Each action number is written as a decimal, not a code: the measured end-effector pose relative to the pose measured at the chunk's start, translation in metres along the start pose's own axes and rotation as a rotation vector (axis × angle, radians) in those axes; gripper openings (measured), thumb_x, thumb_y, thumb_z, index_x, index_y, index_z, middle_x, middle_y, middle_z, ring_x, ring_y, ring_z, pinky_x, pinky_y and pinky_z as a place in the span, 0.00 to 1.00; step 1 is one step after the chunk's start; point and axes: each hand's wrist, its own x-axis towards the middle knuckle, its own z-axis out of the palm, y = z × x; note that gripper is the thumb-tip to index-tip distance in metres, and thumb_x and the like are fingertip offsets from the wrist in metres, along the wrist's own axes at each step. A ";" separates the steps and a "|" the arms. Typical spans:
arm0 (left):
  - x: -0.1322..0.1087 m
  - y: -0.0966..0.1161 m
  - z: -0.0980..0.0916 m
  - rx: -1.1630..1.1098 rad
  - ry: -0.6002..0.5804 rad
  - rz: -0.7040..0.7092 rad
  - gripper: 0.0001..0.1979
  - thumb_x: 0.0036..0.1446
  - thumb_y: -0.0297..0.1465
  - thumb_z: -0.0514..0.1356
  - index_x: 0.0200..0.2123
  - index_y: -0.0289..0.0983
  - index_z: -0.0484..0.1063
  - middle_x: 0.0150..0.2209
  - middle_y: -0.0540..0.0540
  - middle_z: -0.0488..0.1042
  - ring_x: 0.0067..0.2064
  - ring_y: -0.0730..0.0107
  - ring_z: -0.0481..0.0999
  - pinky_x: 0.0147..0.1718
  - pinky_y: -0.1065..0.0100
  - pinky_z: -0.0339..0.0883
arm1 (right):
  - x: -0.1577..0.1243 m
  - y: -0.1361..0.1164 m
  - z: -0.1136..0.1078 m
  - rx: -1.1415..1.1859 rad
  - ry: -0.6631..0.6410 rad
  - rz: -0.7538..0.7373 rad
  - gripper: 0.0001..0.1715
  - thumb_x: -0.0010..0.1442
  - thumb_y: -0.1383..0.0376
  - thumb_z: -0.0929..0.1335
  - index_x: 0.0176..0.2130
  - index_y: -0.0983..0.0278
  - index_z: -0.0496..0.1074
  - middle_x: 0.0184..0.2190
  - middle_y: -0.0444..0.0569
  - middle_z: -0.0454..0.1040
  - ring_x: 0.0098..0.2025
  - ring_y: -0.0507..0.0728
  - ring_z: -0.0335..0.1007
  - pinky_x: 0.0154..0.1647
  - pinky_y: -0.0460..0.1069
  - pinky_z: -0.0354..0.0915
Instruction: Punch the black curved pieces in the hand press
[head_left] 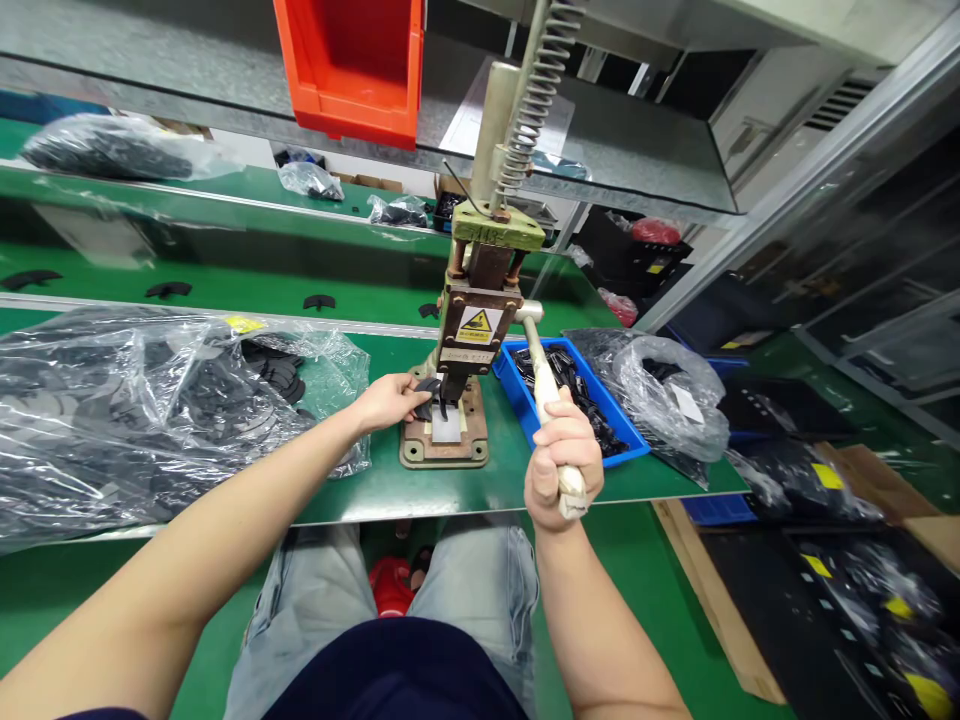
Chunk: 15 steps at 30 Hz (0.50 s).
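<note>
A hand-lever press [480, 330] with a spring on top stands on the green bench in front of me. My right hand [564, 462] is wrapped round its pale lever handle [546, 385], which slants down toward me. At the press base [465, 452], my left hand [394, 402] pinches a small black curved plastic part [428, 400] under the ram. How the part sits under the ram is partly hidden by my fingers and the tool. A blue bin [630, 445] holding many small black pieces stands right of the press.
A clear plastic bag [150, 440] of flat black parts covers the bench's left side. Another bag [667, 400] lies right of the blue bin. Similar black curved parts [169, 289] lie spaced along a green strip behind. An orange bin [360, 110] sits on the shelf above.
</note>
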 end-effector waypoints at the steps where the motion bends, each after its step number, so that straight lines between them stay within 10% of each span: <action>1: 0.001 0.001 -0.001 0.002 -0.009 -0.005 0.18 0.56 0.44 0.73 0.33 0.39 0.72 0.26 0.50 0.79 0.26 0.67 0.80 0.28 0.69 0.70 | 0.000 0.000 0.000 0.000 0.001 -0.001 0.06 0.66 0.62 0.71 0.35 0.57 0.71 0.34 0.44 0.75 0.52 0.61 0.77 0.75 0.78 0.63; 15: 0.002 0.010 0.004 -0.072 -0.012 -0.134 0.18 0.54 0.39 0.76 0.30 0.39 0.71 0.23 0.52 0.77 0.22 0.71 0.77 0.24 0.71 0.72 | -0.002 0.004 0.002 -0.010 0.043 -0.003 0.10 0.67 0.58 0.71 0.34 0.56 0.70 0.32 0.43 0.73 0.49 0.61 0.77 0.72 0.78 0.67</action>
